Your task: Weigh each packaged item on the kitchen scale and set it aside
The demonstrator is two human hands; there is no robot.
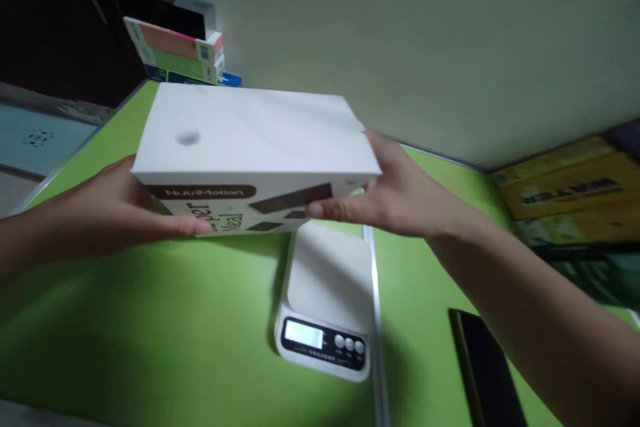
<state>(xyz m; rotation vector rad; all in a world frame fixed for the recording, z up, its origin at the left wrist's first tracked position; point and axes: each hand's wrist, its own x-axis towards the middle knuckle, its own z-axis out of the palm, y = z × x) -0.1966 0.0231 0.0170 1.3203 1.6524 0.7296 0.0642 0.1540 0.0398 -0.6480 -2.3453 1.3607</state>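
Note:
Between both hands I hold a white cardboard box with "NutriMotion" printed on its near side. My left hand grips the left end, thumb pressed on the printed face. At the right end, my right hand clasps the box with its thumb on the front; the other fingers are mostly hidden behind it. Below the box, a white digital kitchen scale lies on the green table. Its display is lit, but I cannot read any digits. The box covers the scale's far edge.
Several boxes are stacked at the back left against the wall. A yellow carton stands at the right. A dark flat object lies on the table under my right forearm. A metal strip runs beside the scale.

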